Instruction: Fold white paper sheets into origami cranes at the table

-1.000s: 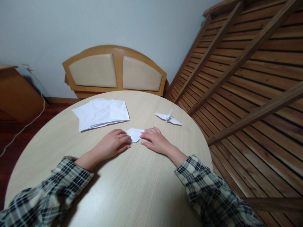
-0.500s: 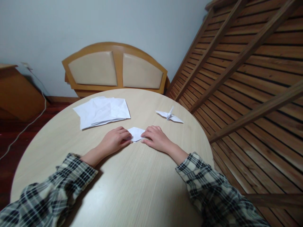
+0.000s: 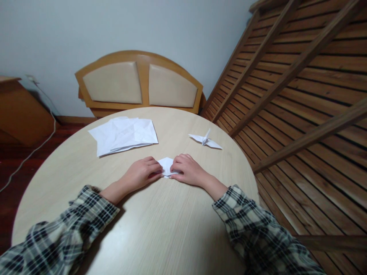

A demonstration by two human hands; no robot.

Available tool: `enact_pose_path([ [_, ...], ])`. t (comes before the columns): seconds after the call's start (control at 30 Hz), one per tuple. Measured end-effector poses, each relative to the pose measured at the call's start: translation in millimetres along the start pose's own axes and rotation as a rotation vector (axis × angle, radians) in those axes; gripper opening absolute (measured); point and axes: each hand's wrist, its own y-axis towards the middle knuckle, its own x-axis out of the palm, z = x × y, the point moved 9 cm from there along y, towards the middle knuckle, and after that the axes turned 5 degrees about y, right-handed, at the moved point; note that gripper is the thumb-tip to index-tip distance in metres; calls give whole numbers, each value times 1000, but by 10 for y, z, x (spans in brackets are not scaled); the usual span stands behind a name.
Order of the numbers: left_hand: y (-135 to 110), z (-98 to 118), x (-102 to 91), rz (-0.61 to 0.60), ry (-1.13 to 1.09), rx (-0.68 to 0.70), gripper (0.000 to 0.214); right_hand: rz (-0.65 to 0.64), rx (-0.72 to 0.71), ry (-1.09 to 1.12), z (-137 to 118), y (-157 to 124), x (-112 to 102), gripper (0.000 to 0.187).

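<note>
Folded paper (image 3: pixel 166 165), in both hands (image 3: pixel 144 170) (image 3: pixel 188 170); on tbl (image 3: pixel 169 225)

Sheets (image 3: pixel 124 133) left, crane (image 3: pixel 204 141) right, folded paper (image 3: pixel 166 165) before both.

I am in what looks like a bedroom in a home: ahead of me, beyond the round surface (image 3: pixel 149 229), a curved wooden headboard (image 3: pixel 145 82) with two padded cream panels stands before a plain pale wall (image 3: pixel 172 23). On my right slants a big slatted wooden frame (image 3: pixel 301 95); on my left I see a wooden cabinet (image 3: pixel 20 112), a wall socket (image 3: pixel 30 78) and dark reddish flooring (image 3: pixel 70 131).
</note>
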Motion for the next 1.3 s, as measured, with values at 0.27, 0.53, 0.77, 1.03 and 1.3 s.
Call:
enact_pose_path([
  [0.27, -2, -26, 20, -2, -16, -11, 18, -16, 13, 73, 16, 18, 21, 13],
  [0.53, 7, -80, 39, -17, -84, -67, 16, -15, 49, 96, 46, 25, 16, 10],
  [0.77, 7, -95, 25, -22, -104, -98, 16, -2, 81, 92, 85, 28, 17, 13],
  [1.03, 1, -115, 23, -13, -118, -119, 18, 29, 83, 81, 119, 25, 9, 12],
  [1.3, 2, -142, 28, 4, -131, -130, 12, 46, 136, 80, 114, 36, -8, 11],
])
